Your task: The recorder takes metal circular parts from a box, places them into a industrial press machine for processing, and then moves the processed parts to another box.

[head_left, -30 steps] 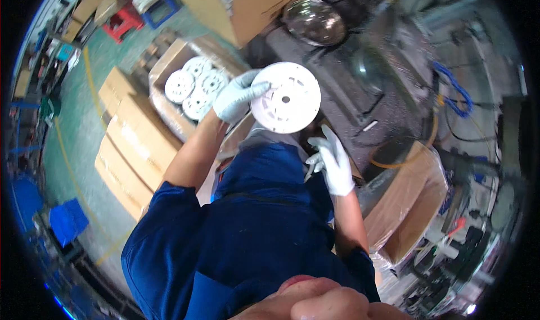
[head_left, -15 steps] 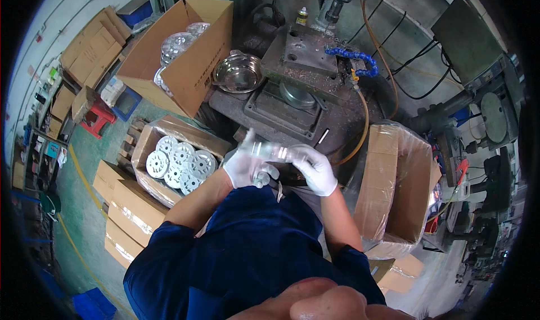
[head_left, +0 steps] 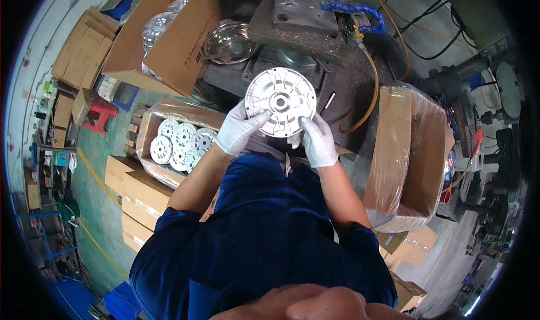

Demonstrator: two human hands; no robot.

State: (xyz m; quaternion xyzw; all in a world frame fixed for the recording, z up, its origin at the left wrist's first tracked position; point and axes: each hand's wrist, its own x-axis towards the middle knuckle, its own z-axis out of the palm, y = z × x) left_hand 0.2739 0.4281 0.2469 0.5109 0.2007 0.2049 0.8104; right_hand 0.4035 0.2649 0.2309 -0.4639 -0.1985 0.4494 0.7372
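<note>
A round silver metal disc [head_left: 282,85] with a central hub, slots and small rim holes is held up in front of my body, its face tilted toward me. My gloved left hand [head_left: 235,133] grips its lower left edge, thumb lying on the face. On the lower right edge, my gloved right hand [head_left: 319,143] closes the same way, its thumb also on the face. The fingers behind the disc are mostly hidden. Just beyond it stands a metal press die [head_left: 306,25] with a round metal piece [head_left: 297,59] under its upper plate.
Similar discs [head_left: 183,143] fill a plastic-lined carton [head_left: 211,117] at left. A taller carton [head_left: 183,53] behind it holds shiny round parts. A steel bowl [head_left: 228,43] sits beside the die, a pen [head_left: 331,99] on the bench. At right stands another plastic-lined carton [head_left: 388,137].
The disc, seen blurred and nearly edge-on between my hands before, now shows its full face. Both hands have moved apart to its two sides. My view has shifted slightly.
</note>
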